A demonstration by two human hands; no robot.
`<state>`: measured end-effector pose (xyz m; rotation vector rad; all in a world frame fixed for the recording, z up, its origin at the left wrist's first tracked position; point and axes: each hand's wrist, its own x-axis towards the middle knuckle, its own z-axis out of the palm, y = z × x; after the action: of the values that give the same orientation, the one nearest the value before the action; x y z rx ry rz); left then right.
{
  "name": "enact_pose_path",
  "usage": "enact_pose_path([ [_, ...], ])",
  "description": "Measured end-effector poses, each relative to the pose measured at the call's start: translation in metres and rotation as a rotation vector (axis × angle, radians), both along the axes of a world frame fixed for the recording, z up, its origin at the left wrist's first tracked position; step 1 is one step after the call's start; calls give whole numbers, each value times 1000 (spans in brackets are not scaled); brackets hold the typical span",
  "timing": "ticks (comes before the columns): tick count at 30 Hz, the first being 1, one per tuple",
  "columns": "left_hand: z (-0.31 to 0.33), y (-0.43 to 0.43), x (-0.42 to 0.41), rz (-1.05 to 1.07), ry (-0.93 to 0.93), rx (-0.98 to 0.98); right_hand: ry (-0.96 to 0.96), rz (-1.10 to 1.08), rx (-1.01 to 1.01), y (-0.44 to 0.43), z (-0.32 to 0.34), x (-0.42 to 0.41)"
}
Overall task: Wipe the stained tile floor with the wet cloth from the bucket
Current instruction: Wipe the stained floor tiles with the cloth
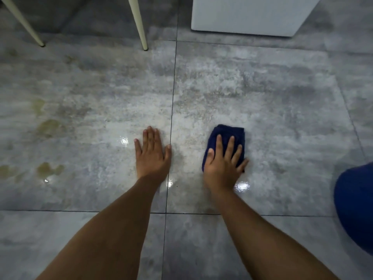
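**Flat-Palm Grip Presses Cloth to Wet Tile**

Pressing rather than clutching, the right hand (223, 164) lies spread flat on the folded dark-blue cloth (226, 136), right of centre; the left hand (152, 156) is open, empty, braced on the glossy grey tile floor (282, 110). Soapy white film covers mid-frame. Yellow-brown stains (49, 168) sit untouched at the left edge, so I'd work leftward with firm, overlapping strokes. A blue rounded shape, perhaps the bucket (355, 203), shows lower right.

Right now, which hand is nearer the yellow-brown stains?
Left. The left hand lies flat on the tile, right of the yellow-brown stains with bare floor between. The right hand presses the blue cloth farther right, beyond the grout line.
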<state>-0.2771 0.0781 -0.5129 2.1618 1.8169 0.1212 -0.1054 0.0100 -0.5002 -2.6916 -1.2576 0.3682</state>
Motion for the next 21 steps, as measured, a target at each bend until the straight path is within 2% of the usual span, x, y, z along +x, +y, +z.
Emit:
enact_pose_path([
  [2,1,7,2,0,-2,-1,-20,19,-2,13,1,29],
  [4,1,9,-2,1,17,4,-3,-83,11,4,-2,40],
  [7,-3,4,-16,14,40,13,11,-224,-8,-26,-5,-3],
  [10,-3,-1,-17,30,40,-9,19,-88,3,-29,-2,-48],
  [14,2,2,4,11,-5,-27,-19,87,15,19,5,-14],
  [17,3,6,-1,1,5,-37,-6,3,6,17,-1,16],
  [19,0,-1,-13,8,29,-43,4,-109,4,-12,-6,1],
  [21,0,-4,-19,28,22,-36,12,-132,6,-35,-3,-32],
])
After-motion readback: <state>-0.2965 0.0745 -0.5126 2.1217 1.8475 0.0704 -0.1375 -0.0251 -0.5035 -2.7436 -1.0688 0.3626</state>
